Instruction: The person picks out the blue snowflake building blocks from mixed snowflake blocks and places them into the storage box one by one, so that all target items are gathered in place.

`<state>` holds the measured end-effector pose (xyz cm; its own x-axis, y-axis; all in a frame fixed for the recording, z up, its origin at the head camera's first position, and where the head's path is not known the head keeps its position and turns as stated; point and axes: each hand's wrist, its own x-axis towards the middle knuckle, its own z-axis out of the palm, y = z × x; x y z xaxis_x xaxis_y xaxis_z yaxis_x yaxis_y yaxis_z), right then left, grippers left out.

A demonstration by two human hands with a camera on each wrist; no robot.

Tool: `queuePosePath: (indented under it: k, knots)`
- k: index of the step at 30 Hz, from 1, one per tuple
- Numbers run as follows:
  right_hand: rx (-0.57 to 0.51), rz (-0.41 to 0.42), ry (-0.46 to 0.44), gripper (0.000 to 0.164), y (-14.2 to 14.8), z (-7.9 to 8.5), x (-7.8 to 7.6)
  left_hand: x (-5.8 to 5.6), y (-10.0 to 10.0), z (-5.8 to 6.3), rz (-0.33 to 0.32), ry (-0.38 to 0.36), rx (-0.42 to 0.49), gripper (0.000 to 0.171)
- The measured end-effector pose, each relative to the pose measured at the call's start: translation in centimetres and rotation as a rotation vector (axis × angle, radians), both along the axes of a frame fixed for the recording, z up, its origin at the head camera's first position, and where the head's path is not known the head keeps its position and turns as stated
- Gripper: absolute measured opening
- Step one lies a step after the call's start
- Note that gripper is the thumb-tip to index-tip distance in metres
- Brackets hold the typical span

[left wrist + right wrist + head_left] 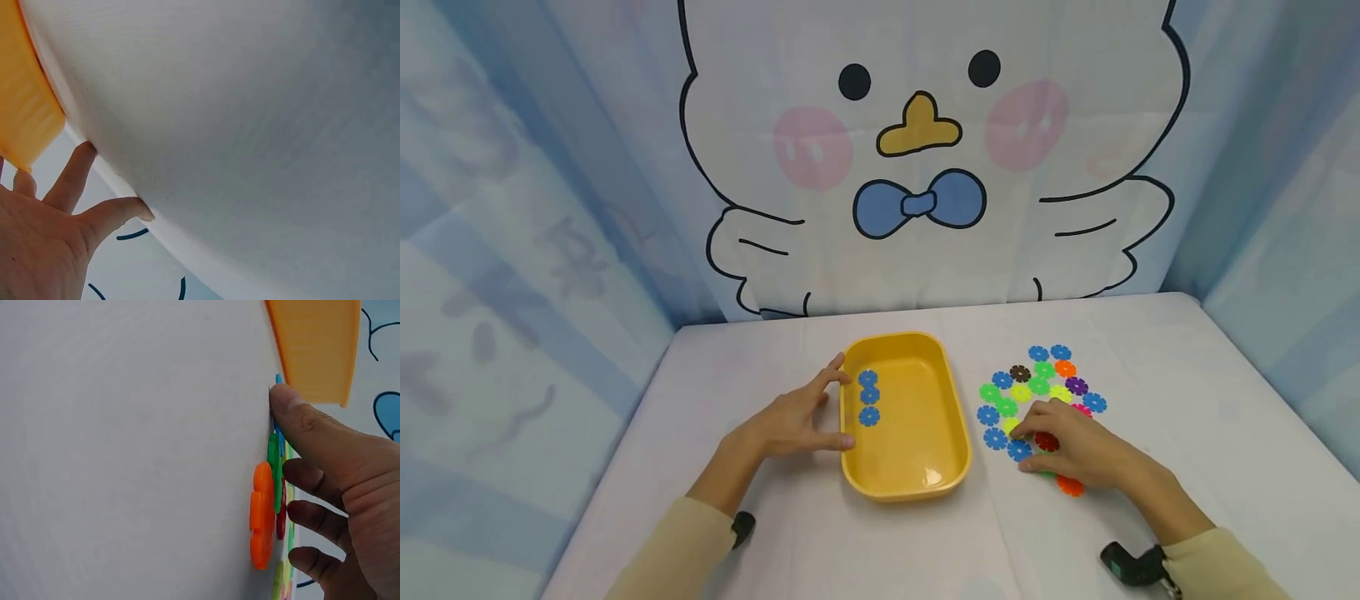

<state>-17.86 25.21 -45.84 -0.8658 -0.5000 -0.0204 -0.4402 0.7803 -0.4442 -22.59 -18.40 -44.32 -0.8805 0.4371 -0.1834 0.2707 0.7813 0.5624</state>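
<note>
A yellow tray (910, 487) lies on the table with several blue flower-shaped plastic discs in a column along its left side; one is the blue disc (869, 416). My left hand (793, 421) is at the tray's left rim, thumb and fingers spread and touching it. In the left wrist view those fingers stretch out beside the tray. My right hand (1071, 446) is over the loose discs, thumb and index finger pinching the edges of a blue flower-shaped disc (1019, 451). In the right wrist view the thumb partly hides this disc.
Right of the tray lie many flower discs in several colours, among them a dark brown disc (1019, 373), a purple disc (1077, 386) and an orange disc (1070, 486). A white cloth (940, 550) covers the table. A printed curtain (917, 267) hangs behind.
</note>
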Motion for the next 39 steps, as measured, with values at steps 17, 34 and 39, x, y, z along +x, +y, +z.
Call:
queuePosePath:
  k: [17, 34, 39]
  knots:
    - [-0.071, 0.061, -0.127, 0.029, -0.9, 1.4, -0.2, 0.0, 0.0, -0.2, 0.010, -0.005, 0.008, 0.094]
    - [0.058, -0.018, -0.168, 0.030, -0.3, 1.4, 0.6, 0.0, -0.1, 0.0, 0.016, -0.031, 0.004, 0.094]
    - [0.051, -0.023, -0.126, 0.033, -0.3, 1.6, 0.6, -0.2, -0.1, 0.0, 0.017, -0.023, 0.009, 0.096]
